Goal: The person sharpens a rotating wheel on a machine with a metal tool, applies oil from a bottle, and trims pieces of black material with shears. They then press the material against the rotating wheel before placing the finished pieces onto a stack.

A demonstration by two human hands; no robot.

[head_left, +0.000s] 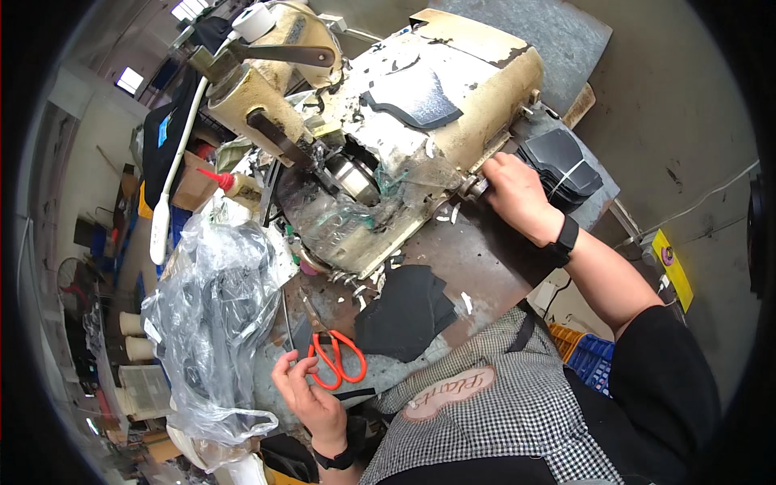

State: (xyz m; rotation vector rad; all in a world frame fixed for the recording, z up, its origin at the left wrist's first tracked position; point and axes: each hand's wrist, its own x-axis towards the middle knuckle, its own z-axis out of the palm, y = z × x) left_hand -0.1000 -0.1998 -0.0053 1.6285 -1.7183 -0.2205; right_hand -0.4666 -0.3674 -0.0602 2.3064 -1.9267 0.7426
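Observation:
My right hand (520, 198) reaches to the right front of a cream, worn machine (491, 85) with its fingers closed on a metal knob (474, 187). My left hand (309, 402) is at the table's near edge, fingers loosely bent and apart, with nothing visible in it. Right beside it lie scissors (338, 356) with orange handles. Dark flat cut pieces (402, 314) are stacked to the right of the scissors. Inside the machine's opening a shiny metal drum (356, 179) shows, with clear plastic film (335, 229) around it.
A clear plastic bag (214, 315) with dark contents is at the left. Banded dark pieces (566, 166) lie right of the machine; another dark piece (416, 97) rests on top. A red-tipped bottle (230, 184) and white lamp (162, 226) are at the left. Scraps litter the table (493, 255).

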